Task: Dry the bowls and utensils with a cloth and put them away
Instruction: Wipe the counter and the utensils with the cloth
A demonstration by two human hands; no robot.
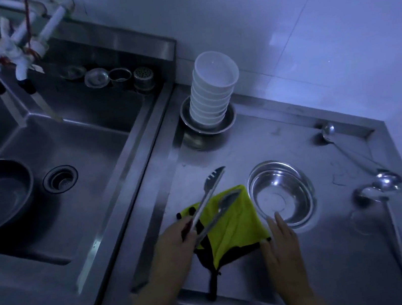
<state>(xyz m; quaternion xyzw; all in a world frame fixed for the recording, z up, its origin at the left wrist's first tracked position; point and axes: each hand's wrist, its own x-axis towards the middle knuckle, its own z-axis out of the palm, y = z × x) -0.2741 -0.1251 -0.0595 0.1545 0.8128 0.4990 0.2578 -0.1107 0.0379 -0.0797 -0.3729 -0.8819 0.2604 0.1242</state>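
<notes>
The left hand (174,239) has its grip closed around the handles of a slotted spatula (212,186) and a spoon (226,205), held above the yellow cloth (233,224) on the steel surface (304,254). The right hand (279,239), fingers straight and holding nothing, rests at the cloth's right edge, just beside a steel bowl (282,194). A stack of white bowls (213,91) stands far, near the wall. Ladles (384,190) lie along the right rim. The sink (67,153) drops away left, with bare surface nearest.

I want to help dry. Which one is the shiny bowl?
Find the steel counter right of the sink. The shiny bowl sits open-side up beside the yellow-green cloth, by the right hand. Unlike the stacked white bowls, it is metal and alone.
</notes>
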